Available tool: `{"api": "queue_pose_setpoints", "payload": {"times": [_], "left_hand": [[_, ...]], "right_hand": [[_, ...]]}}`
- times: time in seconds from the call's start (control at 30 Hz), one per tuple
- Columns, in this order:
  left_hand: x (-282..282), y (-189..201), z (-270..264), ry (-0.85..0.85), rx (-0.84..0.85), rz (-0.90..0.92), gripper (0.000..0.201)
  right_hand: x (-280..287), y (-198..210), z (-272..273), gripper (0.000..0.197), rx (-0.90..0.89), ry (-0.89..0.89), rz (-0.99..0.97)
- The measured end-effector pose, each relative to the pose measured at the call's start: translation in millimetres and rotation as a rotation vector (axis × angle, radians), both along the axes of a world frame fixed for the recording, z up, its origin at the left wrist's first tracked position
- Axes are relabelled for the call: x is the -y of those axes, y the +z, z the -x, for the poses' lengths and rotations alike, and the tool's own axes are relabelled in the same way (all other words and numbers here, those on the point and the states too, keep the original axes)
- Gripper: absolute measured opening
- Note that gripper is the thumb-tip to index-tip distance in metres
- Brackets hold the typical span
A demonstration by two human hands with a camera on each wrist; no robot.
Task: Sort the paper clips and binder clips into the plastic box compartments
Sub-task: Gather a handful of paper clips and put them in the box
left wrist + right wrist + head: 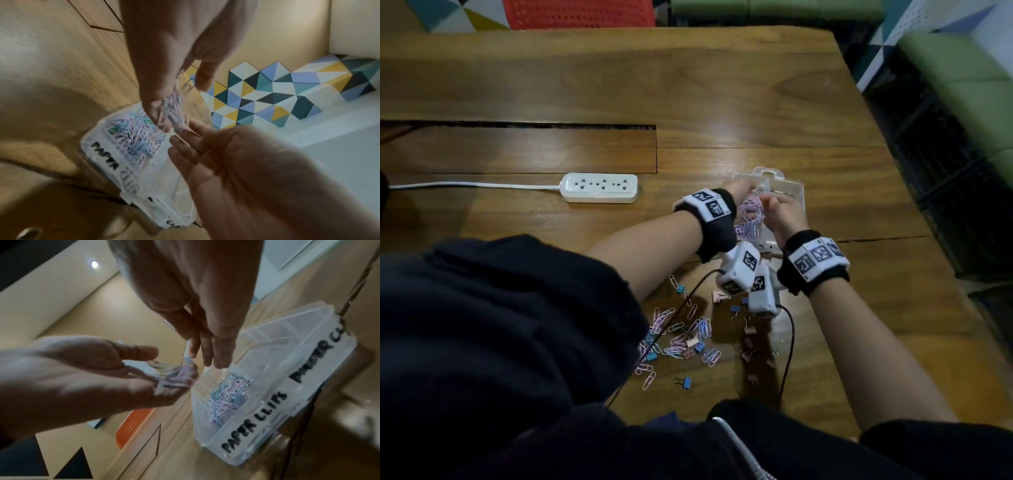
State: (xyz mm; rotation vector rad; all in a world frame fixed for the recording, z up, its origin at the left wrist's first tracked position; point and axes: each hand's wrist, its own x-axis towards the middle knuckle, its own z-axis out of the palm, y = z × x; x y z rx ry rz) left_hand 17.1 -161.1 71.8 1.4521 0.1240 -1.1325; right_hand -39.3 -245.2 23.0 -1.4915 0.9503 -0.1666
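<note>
- Tabletop (722, 85) — wooden, with a white power strip (599, 187) at about 10 o'clock from the hands.
- Clear plastic box (267, 415) lies open at 12 o'clock; the compartment lettered "PAPER CLIPS" holds pastel clips.
- Left hand (156, 68) hangs over that compartment, fingers curled round a bunch of paper clips (174, 107).
- Right hand (197, 301) just beside it, fingers straight, holding nothing.
- Loose clips (681, 342) — paper and binder — lie scattered at 6 o'clock.
</note>
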Motion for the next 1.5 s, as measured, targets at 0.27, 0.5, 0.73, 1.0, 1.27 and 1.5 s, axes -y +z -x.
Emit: {"api": "queue_pose_setpoints", "payload": {"times": [0.27,0.5,0.73,1.0,1.27,1.5], "left_hand": [[-2.4,-17.9,2.3,-0.091,0.02,0.009,0.06],[-83.5,-17.5,-4.6,-0.135,0.198,0.02,0.014],[-179.9,-65.3,10.4,-0.793,0.926,-0.763,0.042],[-170.9,-75.0,27.7,-0.909,1.094,-0.689,0.065],[-158.2,-86.0,58.1,-0.975,1.302,-0.69,0.032],[-162.9,-86.0,68.8,-0.932,1.213,-0.661,0.024]], "right_hand": [[-15.5,5.5,48.8,0.026,0.033,0.012,0.082],[-68.7,-11.5,84.6,0.014,-0.022,0.29,0.213],[-133.2,-26.8,86.5,0.037,-0.268,0.707,0.534],[-149.8,-39.3,75.1,0.039,-0.3,0.742,0.651],[-134.9,-40.6,94.2,0.02,-0.285,0.701,0.594],[-142.0,-40.0,84.4,0.02,-0.32,0.608,0.605]]}}
